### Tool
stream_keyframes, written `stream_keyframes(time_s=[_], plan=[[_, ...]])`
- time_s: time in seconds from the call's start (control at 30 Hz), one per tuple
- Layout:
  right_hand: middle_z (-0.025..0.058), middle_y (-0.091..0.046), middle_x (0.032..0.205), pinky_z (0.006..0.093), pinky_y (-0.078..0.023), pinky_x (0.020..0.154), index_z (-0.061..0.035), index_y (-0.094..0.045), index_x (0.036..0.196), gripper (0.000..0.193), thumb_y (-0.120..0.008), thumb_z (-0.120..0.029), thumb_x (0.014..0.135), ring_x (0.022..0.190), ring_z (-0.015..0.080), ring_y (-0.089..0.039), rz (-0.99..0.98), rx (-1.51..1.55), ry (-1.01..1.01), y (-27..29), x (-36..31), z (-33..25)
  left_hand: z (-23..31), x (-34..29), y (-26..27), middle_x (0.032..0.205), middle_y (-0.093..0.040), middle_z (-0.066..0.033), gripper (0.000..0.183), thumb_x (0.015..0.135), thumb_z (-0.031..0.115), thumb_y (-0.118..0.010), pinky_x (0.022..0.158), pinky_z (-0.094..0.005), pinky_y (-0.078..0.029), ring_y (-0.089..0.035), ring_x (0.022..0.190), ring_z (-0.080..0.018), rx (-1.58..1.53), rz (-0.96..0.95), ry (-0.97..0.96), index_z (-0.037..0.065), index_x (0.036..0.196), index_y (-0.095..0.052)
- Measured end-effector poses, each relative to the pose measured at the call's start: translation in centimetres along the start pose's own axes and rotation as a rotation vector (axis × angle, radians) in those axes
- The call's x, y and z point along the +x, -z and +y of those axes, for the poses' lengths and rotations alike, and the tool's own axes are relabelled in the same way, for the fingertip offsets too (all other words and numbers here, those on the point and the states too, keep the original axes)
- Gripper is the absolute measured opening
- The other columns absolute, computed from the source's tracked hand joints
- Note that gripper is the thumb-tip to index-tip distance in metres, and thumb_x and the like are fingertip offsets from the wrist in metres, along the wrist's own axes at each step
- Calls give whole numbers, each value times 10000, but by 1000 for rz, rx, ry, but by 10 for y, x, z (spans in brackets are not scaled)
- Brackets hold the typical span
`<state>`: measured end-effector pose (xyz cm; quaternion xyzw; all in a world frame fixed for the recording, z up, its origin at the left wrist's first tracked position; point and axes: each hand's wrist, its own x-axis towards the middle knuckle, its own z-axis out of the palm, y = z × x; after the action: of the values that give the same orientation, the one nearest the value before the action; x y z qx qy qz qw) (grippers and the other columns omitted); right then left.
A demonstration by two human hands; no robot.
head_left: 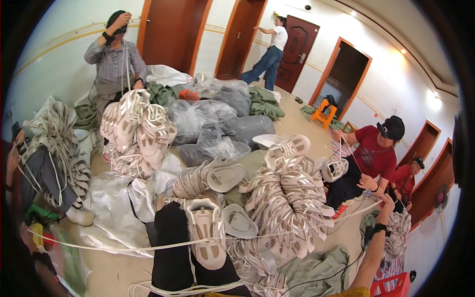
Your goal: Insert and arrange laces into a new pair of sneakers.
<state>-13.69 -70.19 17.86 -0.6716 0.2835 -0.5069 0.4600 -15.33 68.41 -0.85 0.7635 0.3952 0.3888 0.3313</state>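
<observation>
A beige and white shoe upper (207,237) lies over my black-trousered lap, its toe toward me. Across it runs a long off-white shoelace (148,247), drawn out wide to both sides. My right hand (387,208), raised at the right, has its fingers closed on one end of the lace. At the dark left rim my left hand (28,240) is closed on the other end, its fingers partly hidden. More laces (198,288) lie over my thighs. Beside my right leg sits a large pile of nested shoe uppers (289,203).
Another stack of uppers (136,131) stands beyond a white sack (116,213). Grey plastic bags (213,119) fill the middle. Co-workers sit at the left and right, one in a red shirt (371,153) with a lace and upper. A red stool (391,286) stands at lower right.
</observation>
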Motion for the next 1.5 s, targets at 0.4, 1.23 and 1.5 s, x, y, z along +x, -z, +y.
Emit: stream_keyframes(time_s=[0.4,1.23,1.5], plan=[[2,-544,633,209,-308,421,15,-645,923,235,-571,-96,730,467,77,-426,65,17,140,6,31,29,31,-23,26,591,-359,-2,192,815,143,-484,459,-296,-331,-391,506,-130,-815,337,398,121,638,-412],[32,-600,903,161,-383,619,62,-620,911,190,-566,-56,772,763,62,-536,-565,360,174,-129,-122,-90,116,-56,-136,637,-509,-32,134,796,142,-558,490,-267,-439,-510,547,-140,-206,-173,-640,41,884,-553],[105,-600,965,280,-445,753,18,-581,1080,447,-699,-25,651,880,180,-564,-1097,665,162,-186,-246,-211,321,-123,-370,715,-564,-71,189,769,132,-590,604,-303,-463,-547,680,-182,-83,-341,-1468,27,925,-569]])
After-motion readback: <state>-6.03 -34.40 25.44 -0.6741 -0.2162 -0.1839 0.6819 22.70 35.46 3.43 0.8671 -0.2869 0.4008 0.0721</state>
